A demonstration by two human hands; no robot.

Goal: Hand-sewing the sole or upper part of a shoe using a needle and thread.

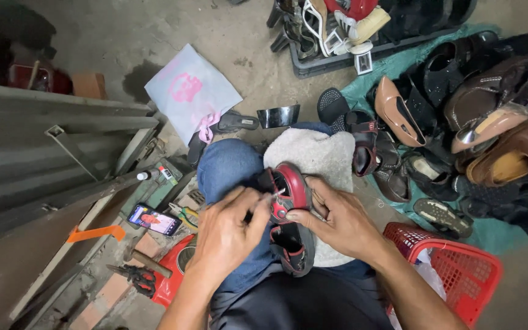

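Red-and-black sandal (289,211) lies on the towel (313,156) across the knees, right hand (337,223) clasping it, left hand (230,235) pinching a thin tool against its strap

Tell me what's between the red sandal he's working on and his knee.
In the head view, a pale fluffy towel lies over the knee, under the red sandal.
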